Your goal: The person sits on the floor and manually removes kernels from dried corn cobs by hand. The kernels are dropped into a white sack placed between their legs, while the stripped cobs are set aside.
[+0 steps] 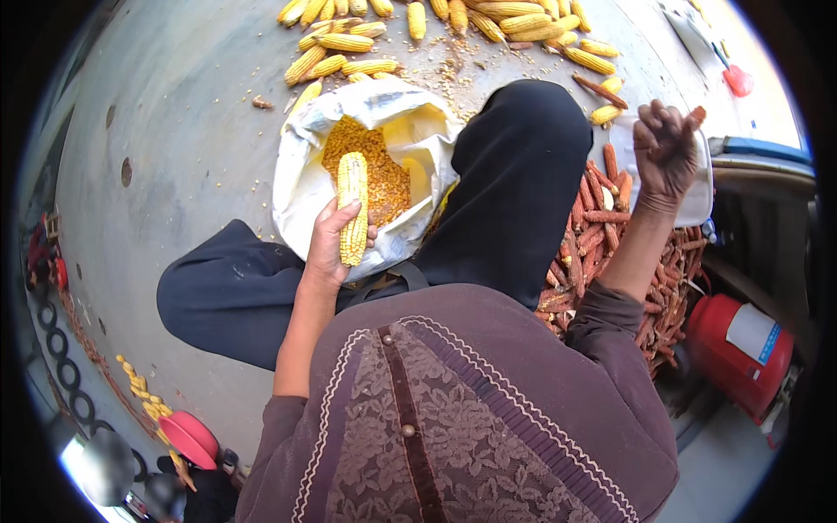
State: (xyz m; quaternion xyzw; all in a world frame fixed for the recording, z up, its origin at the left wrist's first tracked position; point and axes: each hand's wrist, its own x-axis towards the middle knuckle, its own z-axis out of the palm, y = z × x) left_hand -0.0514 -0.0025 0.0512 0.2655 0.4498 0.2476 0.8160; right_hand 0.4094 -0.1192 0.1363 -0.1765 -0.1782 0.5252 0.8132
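Note:
My left hand (335, 238) is closed around a yellow ear of corn (354, 209), held upright over the mouth of a white woven sack (301, 189). Loose corn kernels (386, 176) lie inside the sack, between my legs. My right hand (666, 153) is raised at the right with curled fingers. A small reddish piece, seemingly the end of a corncob (698, 116), shows at its thumb and fingertips; most of it is hidden. Below that hand is a heap of shelled red corncobs (592, 235) beside my right leg.
Unshelled ears of corn (346, 42) and scattered kernels lie on the concrete floor (176, 144) ahead. A translucent plastic tub (703, 189) stands behind my right hand. A red tank (739, 353) is at the right. Other people and a red basin (189, 439) appear at the lower left.

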